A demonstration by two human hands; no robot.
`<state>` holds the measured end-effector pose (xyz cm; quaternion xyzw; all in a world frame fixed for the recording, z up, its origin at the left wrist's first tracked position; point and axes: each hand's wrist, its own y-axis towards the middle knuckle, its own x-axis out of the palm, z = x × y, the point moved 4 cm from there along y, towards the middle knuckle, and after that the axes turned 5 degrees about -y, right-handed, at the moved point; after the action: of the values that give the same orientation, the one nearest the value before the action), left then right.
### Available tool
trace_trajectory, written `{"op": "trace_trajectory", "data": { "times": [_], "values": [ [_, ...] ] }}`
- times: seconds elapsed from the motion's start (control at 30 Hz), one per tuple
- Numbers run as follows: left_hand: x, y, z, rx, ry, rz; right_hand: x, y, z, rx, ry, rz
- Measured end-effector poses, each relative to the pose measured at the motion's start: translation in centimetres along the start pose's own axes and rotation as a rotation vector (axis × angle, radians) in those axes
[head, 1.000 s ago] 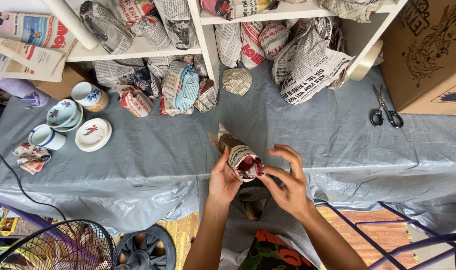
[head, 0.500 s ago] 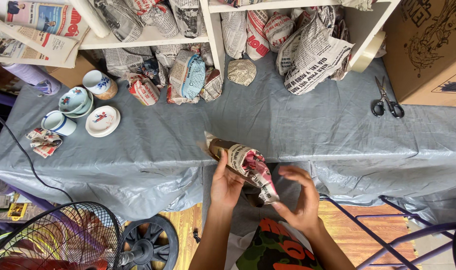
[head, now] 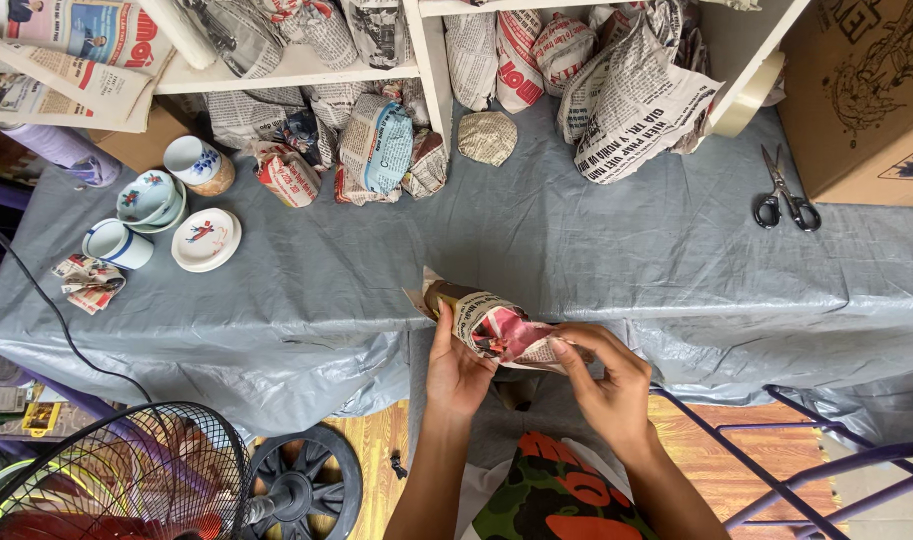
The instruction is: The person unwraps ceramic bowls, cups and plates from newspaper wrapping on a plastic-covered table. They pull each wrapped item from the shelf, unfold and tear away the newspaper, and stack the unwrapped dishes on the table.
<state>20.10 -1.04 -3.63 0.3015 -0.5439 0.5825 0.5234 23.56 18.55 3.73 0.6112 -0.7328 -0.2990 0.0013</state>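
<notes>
A grey tarp-covered table [head: 596,250] fills the view, with white shelves [head: 296,70] at its far edge stuffed with newspaper-wrapped bundles [head: 376,150]. A cardboard box [head: 866,90] stands at the right, and a floor fan [head: 126,480] sits below at the left. Toward the table's left end are unwrapped ceramic cups [head: 116,243] and a small saucer [head: 205,240]; black-handled scissors [head: 784,195] lie well apart on the right.

At the near edge, a half-wrapped object in newspaper [head: 491,322] hangs partly past the tabletop, over the floor. I judge that to be the risk: if the loose paper slides or either hold eases, the object could slip out of the open wrap and drop, since little of the table is under it.

The left hand [head: 454,365] is closed around the bundle's underside, thumb up along its side. The right hand [head: 608,378] pinches the loose paper end between thumb and curled fingertips, gripping only paper.
</notes>
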Motion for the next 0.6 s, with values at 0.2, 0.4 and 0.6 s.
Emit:
{"op": "trace_trajectory", "data": {
  "times": [0.2,0.4,0.6],
  "values": [
    [0.3,0.0,-0.6,-0.021,0.069,0.062,0.5,0.0,5.1,0.348,0.371,0.016],
    [0.3,0.7,0.4,0.177,0.175,0.064,0.5,1.0,0.9,0.019,0.116,-0.179],
    [1.0,0.5,0.9,0.429,0.537,0.020,1.1,1.7,-4.3,-0.194,-0.110,-0.425]
  ]
}}
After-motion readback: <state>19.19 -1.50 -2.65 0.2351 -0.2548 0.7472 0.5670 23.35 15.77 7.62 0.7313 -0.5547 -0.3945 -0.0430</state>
